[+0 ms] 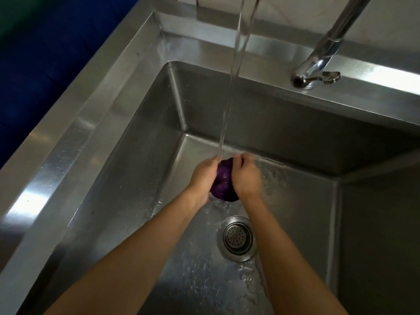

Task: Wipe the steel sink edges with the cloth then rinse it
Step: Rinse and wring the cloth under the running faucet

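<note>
A bunched purple cloth [223, 181] is squeezed between both hands low inside the steel sink [141, 137]. My left hand [203, 176] grips its left side and my right hand [246, 176] grips its right side. A stream of water [231, 87] falls from above and lands on the cloth and my left fingers. Water drips from the cloth's lower end onto the sink floor. The wide steel sink edge [68, 137] runs along the left and the back.
A chrome tap base with a lever [314, 76] stands on the back ledge at the right, its pipe rising out of view. The round drain strainer [237, 238] sits in the wet floor between my forearms. A dark blue surface [34, 71] lies left of the sink.
</note>
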Motion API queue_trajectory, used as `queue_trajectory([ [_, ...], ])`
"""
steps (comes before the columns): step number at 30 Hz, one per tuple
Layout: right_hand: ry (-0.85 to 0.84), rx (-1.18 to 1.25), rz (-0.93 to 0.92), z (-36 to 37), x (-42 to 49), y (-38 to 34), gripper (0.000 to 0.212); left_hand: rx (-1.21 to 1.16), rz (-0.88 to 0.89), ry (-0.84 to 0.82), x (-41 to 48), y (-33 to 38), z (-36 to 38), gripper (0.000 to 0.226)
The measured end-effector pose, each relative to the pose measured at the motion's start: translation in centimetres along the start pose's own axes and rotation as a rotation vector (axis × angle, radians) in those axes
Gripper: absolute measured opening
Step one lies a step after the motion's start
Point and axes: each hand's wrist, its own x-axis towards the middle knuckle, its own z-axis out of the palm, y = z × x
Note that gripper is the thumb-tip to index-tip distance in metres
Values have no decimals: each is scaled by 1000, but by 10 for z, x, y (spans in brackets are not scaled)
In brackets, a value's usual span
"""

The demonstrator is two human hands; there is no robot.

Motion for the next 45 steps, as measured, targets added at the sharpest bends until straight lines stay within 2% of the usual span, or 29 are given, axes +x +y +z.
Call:
queue_trajectory([
  [2, -31, -84, -127, 2, -18, -2, 29, 1, -13, -13, 1, 6, -7, 32],
  [5, -35, -192, -316, 9, -47, -17, 29, -52, -60, -127, 1, 8, -10, 42],
  [7, 14, -239, -266, 11, -45, -29, 33, -87, -37, -167, 0, 3, -5, 46],
  [12, -10, -158, -27, 11, 8, -25, 36, -75, -132, -37, 4, 2, -3, 38],
  [14, 0, -144, 9, 12, 16, -14, 37, -28, -60, 37, 5, 4, -6, 33],
  [16, 54, -131, -2, 10, 12, -8, 36, -35, -51, 35, 4, 3, -9, 27],
  [19, 104, -152, -216, 14, -7, -8, 35, -198, -166, -88, 8, 6, -17, 33],
  [21, -16, -216, -396, 20, -19, -2, 33, -343, -196, -173, 10, 9, -19, 44],
  [23, -156, -99, -428, 20, -28, 4, 37, -401, -192, -175, 11, 11, -21, 42],
  [25, -246, 163, -349, 9, -35, 6, 36, -351, -211, -193, 9, 9, -18, 40],
  [27, -278, 449, -224, -4, -40, 4, 27, -291, -227, -175, 9, 6, -12, 29],
  [29, -223, 693, -65, -19, -39, -3, 19, -308, -219, -168, 9, 5, -5, 17],
  [31, -113, 716, -2, -38, -33, -9, 20, -325, -187, -188, 8, 3, 2, 21],
  [34, 91, 571, -69, -71, -22, -19, 27, -319, -131, -240, 4, 6, 7, 31],
  [37, 229, 512, -124, -105, -14, -38, 41, -277, -101, -186, 0, 14, 8, 43],
  [41, 314, 483, -168, -129, -11, -63, 53, -291, -97, -139, 0, 22, 10, 42],
  [45, 348, 567, -189, -137, -9, -75, 44, -270, -63, -186, 1, 19, 7, 49],
])
